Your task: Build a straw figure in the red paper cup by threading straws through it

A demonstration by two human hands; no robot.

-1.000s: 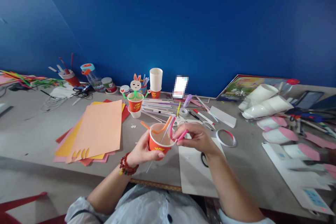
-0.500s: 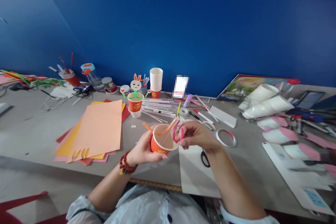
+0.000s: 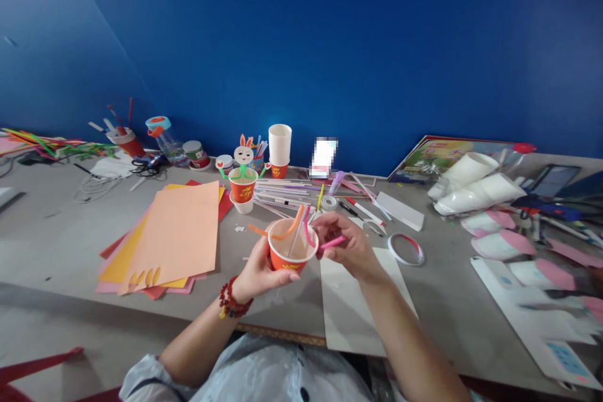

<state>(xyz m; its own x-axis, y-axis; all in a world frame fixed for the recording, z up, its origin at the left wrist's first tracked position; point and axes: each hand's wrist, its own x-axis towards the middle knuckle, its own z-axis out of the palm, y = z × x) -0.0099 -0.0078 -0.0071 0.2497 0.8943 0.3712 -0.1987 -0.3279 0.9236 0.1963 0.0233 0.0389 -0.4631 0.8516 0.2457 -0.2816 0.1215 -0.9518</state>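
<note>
Your left hand (image 3: 258,273) grasps the orange cup (image 3: 285,262), fingers and thumb wrapped around its wall, and holds it above the front of the table (image 3: 61,213). An orange straw (image 3: 294,226) and a pink straw (image 3: 333,243) bend over opposite sides of its rim, with a thin stick (image 3: 296,237) standing between them. Your right hand (image 3: 347,244) is at the cup's right side, fingers curled by the pink straw; you can't tell from here whether they pinch it.

A white sheet (image 3: 348,314) lies under your right hand and forearm, partly hidden by them. Just behind the cup, loose straws (image 3: 287,191), a tape roll (image 3: 329,203), a black pen (image 3: 349,208) and a red pen (image 3: 366,210) crowd the table. A ring (image 3: 406,249) lies to the right of your right hand. Left of the cup you have the coloured paper (image 3: 179,232); behind it stand the rabbit cup (image 3: 242,191) and stacked cups (image 3: 279,144). Far right lie bagged cups (image 3: 480,193) and pink-ended rolls (image 3: 502,243).
</note>
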